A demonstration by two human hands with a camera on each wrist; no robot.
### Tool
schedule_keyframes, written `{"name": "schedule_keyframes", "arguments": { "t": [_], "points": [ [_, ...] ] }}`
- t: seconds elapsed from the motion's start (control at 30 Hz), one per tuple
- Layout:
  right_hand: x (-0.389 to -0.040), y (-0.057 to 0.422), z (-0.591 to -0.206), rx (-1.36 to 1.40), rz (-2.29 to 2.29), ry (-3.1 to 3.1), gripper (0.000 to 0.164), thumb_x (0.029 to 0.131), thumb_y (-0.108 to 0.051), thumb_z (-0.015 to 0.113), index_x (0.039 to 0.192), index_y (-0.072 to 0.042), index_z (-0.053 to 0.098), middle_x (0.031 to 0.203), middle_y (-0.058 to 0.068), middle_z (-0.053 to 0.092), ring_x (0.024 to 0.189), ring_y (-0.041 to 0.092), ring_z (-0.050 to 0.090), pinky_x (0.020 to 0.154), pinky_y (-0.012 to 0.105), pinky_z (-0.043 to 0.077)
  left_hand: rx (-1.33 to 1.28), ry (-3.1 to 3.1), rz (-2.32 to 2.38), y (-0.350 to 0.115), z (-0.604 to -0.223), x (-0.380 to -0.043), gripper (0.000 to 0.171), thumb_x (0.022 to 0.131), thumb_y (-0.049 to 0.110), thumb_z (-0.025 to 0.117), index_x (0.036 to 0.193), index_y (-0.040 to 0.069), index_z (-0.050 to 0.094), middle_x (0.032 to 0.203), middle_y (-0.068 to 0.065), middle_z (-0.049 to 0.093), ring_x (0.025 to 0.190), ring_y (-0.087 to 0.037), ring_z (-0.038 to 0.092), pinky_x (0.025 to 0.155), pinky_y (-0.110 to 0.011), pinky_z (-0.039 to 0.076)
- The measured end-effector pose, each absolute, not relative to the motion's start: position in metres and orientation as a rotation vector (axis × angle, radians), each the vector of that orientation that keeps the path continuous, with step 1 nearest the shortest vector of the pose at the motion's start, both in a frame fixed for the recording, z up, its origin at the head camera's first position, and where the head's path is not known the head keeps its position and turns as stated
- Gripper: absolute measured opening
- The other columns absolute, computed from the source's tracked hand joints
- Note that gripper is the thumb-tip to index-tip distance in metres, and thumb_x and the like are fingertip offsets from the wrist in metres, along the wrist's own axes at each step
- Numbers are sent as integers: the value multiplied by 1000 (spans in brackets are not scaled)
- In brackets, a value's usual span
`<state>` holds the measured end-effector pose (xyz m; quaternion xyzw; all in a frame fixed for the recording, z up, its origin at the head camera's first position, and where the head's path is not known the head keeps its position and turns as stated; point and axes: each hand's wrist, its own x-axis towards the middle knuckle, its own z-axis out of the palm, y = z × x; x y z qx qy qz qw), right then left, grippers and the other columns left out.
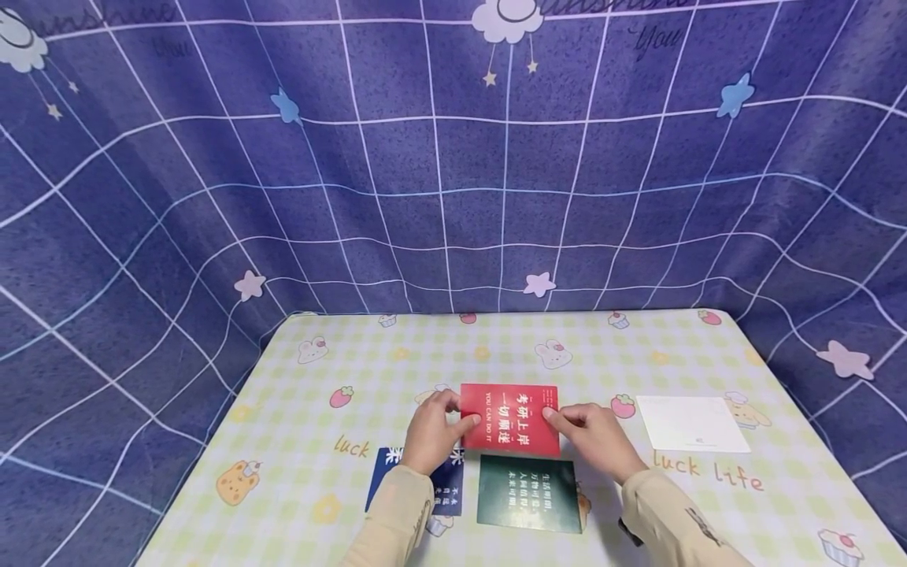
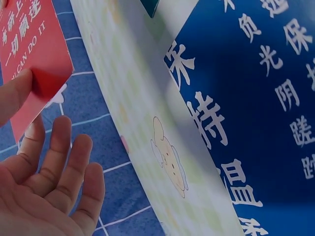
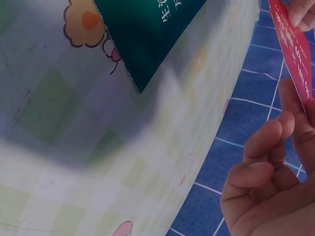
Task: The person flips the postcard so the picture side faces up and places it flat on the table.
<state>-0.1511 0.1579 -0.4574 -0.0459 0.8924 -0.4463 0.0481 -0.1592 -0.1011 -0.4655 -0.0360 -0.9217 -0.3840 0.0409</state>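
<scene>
A red card (image 1: 510, 420) with white lettering is held up above the table between both hands. My left hand (image 1: 434, 429) pinches its left edge, thumb on the printed face; in the left wrist view the other fingers (image 2: 81, 157) spread behind and below it. At the right edge my right hand (image 1: 598, 437) pinches the card between thumb and fingers. Under the left forearm lies a blue card (image 1: 446, 484) with white characters, partly covered by the hand and sleeve. Just below the red card, a dark green card (image 1: 527, 494) lies flat on the table.
A white card (image 1: 693, 424) lies flat on the right side of the table. The tablecloth (image 1: 283, 409) is checked green and white with cartoon prints. Behind the table hangs a blue curtain (image 1: 468, 157) with grid lines. A small dark object (image 1: 629, 532) shows by the right sleeve.
</scene>
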Motion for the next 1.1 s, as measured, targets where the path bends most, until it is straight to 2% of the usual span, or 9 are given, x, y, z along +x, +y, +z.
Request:
{"name": "schedule_keyframes", "arguments": {
  "t": [0.27,0.47,0.53,0.77,0.9,1.1],
  "points": [
    [-154,153,-457,-158,-1373,2713,45,99,-39,66,68,-7,62,63,-5,37,63,13,37,62,28,30,-53,-2834,-1143,-103,-463,-159,25,88,24,81,100,11,64,106,-6,67,104,-28,62,95,-48,52],
    [-155,149,-460,-154,-1375,2699,49,100,-33,65,61,-11,47,58,-5,29,57,12,30,59,25,27,-32,-2812,-1151,-105,-465,-160,23,88,23,82,95,12,63,104,-6,67,101,-27,62,92,-48,53],
    [-154,147,-460,-144,-1374,2697,49,100,-33,65,61,-10,47,58,-4,30,58,13,32,59,26,28,-26,-2808,-1147,-106,-465,-160,24,87,24,82,93,13,61,104,-6,68,99,-26,62,91,-47,53],
    [-155,141,-460,-133,-1367,2688,37,99,-39,65,72,-14,67,59,-2,39,63,17,42,60,28,31,11,-2814,-1099,-108,-467,-160,27,87,25,82,90,12,59,99,-5,66,88,-20,58,82,-42,53],
    [-155,137,-459,-140,-1371,2673,36,99,-40,65,74,-13,68,59,-2,39,62,16,40,59,28,31,44,-2811,-1090,-110,-467,-160,27,87,26,82,89,13,59,98,-4,65,88,-20,58,82,-41,53],
    [-155,132,-459,-153,-1375,2653,41,100,-37,65,72,-8,61,61,0,43,63,17,44,60,28,33,94,-2818,-1095,-114,-467,-161,27,87,28,82,91,13,60,97,-4,65,88,-20,59,83,-42,54]
  ]
}}
